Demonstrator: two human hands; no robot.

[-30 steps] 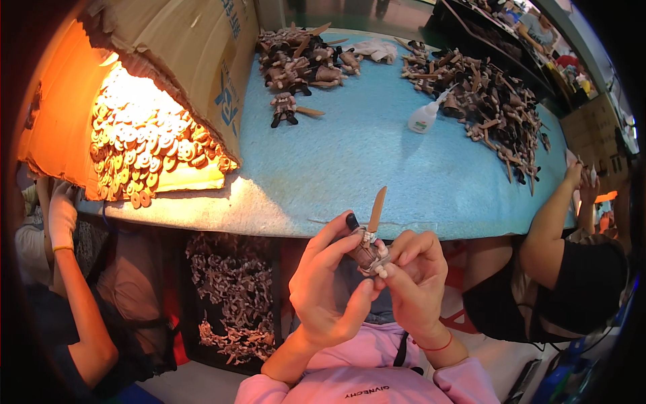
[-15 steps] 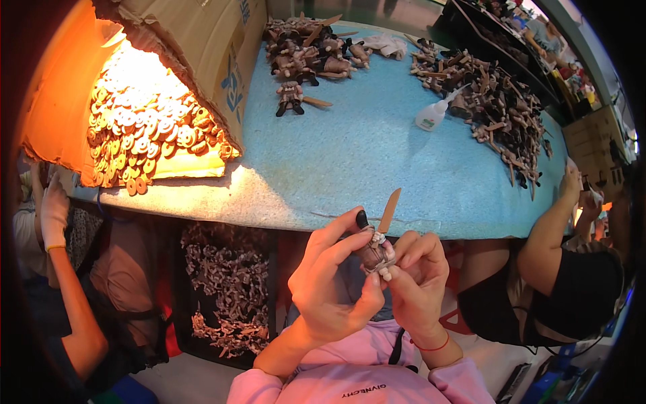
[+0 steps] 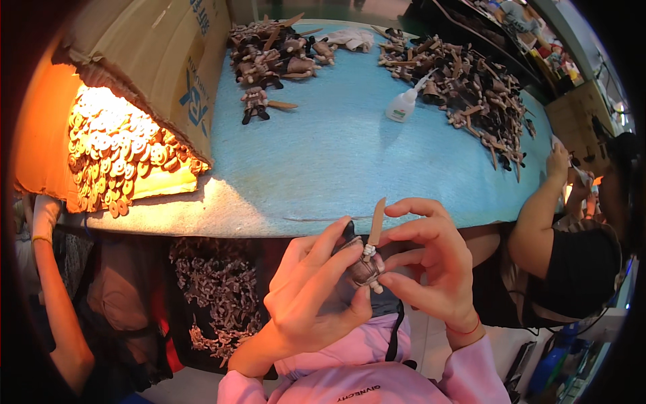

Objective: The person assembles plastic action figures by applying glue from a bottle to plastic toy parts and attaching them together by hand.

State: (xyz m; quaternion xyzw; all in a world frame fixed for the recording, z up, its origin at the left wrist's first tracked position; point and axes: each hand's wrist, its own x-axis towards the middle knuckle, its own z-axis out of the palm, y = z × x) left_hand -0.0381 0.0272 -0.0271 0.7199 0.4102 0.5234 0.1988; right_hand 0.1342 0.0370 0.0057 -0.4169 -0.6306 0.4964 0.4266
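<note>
Above my lap I hold a small brown toy figure (image 3: 367,269) with a black boot and pale hands. A flat tan blade (image 3: 377,225) sticks up from its pale hand. My left hand (image 3: 306,296) is closed round the figure's side, thumb below and fingers above. My right hand (image 3: 434,262) reaches in from the other side, its thumb and bent fingers at the figure and the blade's base. The right index finger is raised beside the blade's tip. Part of the figure is hidden behind my fingers.
On the blue table (image 3: 303,168) lie a left heap of figures (image 3: 269,57), a right heap (image 3: 464,87), a single figure (image 3: 256,104), a white glue bottle (image 3: 402,106) and a white cloth (image 3: 350,39). A torn carton (image 3: 155,67) holds round tan pieces (image 3: 114,148). People sit at both sides.
My right hand's fingers have spread from a tight pinch, with the index finger now raised by the blade. The toy figure has shifted slightly left and down in the picture.
</note>
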